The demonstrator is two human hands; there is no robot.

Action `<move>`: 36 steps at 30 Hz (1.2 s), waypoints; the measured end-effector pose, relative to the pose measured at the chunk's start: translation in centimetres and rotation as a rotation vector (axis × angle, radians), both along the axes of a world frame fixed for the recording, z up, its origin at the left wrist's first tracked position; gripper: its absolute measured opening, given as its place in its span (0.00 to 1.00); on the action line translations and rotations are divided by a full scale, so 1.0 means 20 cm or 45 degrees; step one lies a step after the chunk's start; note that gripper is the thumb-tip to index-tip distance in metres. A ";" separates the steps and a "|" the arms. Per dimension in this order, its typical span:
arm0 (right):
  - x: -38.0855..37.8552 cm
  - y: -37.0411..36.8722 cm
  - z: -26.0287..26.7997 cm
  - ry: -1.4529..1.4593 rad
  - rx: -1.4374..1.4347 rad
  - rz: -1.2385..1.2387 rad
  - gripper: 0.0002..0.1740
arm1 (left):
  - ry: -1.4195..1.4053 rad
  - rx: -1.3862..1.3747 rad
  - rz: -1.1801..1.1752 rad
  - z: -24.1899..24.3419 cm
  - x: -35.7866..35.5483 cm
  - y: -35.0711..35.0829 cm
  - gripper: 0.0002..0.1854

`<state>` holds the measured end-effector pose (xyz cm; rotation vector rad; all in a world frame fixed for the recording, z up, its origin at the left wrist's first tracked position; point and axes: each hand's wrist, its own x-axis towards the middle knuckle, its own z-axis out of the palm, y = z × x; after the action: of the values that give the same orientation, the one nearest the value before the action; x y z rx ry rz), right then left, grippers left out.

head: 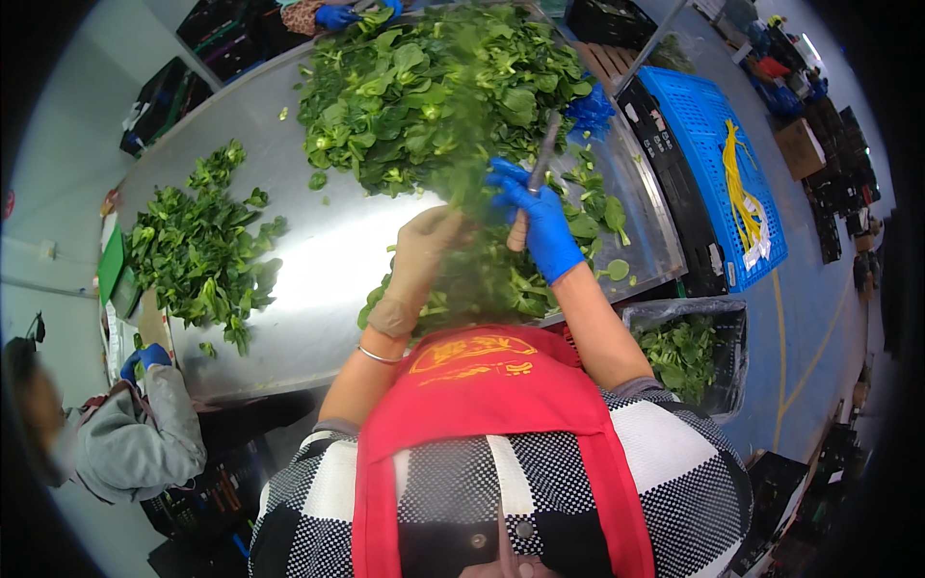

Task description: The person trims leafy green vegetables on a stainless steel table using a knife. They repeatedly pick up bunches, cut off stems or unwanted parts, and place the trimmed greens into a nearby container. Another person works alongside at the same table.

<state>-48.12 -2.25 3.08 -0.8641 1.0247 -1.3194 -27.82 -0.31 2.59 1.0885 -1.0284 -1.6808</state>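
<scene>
My left hand (423,249), in a thin translucent glove, has its fingers pinched on a leafy green (466,189), which is blurred. My right hand (535,217), in a blue glove, grips a knife (543,155) whose blade points away from me; the tan handle end shows below the fingers. Both hands are close together over the metal table (318,267). Beyond them lies a large heap of leafy greens (412,94). More greens (513,289) lie between my forearms, partly behind a blurred streak.
A smaller pile of greens (202,253) lies at left, near a co-worker's gloved hand (148,359). Another person's gloved hand (336,16) is at the far edge. A blue crate (694,108) with yellow ties (736,191) and a lined crate (736,361) of greens stand at right.
</scene>
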 end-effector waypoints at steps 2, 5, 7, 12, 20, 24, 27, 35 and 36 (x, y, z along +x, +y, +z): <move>0.00 0.00 0.01 0.036 -0.079 -0.070 0.27 | 0.099 -0.031 0.082 -0.02 0.00 0.01 0.23; -0.02 0.04 0.02 0.205 0.052 0.119 0.22 | 0.124 -0.108 0.231 -0.05 -0.01 0.02 0.22; 0.00 0.07 0.02 0.220 0.103 0.133 0.20 | 0.129 -0.139 0.273 -0.06 -0.02 0.01 0.21; 0.07 0.06 -0.01 0.237 0.100 -0.002 0.15 | -0.012 -0.183 0.328 -0.08 -0.02 0.03 0.17; -0.37 -0.09 -0.27 0.450 -0.051 -0.387 0.15 | -0.041 -0.252 0.573 -0.09 0.27 -0.11 0.14; -1.05 -0.22 -0.58 1.181 0.114 -0.675 0.26 | -0.334 -0.369 0.983 0.02 0.86 -0.15 0.23; -1.45 -0.27 -0.87 1.349 0.325 -0.487 0.41 | -0.478 -0.181 1.147 -0.08 1.10 -0.09 0.44; -1.26 -0.19 -1.08 1.308 0.250 0.013 0.47 | -1.423 -0.595 -0.415 -0.57 0.80 0.45 0.69; -1.20 -0.14 -1.05 1.233 0.291 0.063 0.47 | -1.484 -0.554 -0.450 -0.59 0.74 0.48 0.69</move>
<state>-72.05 -5.05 -17.88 -1.3742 1.8333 -0.6759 -13.02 9.30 -9.19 1.6548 -2.2836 -0.8527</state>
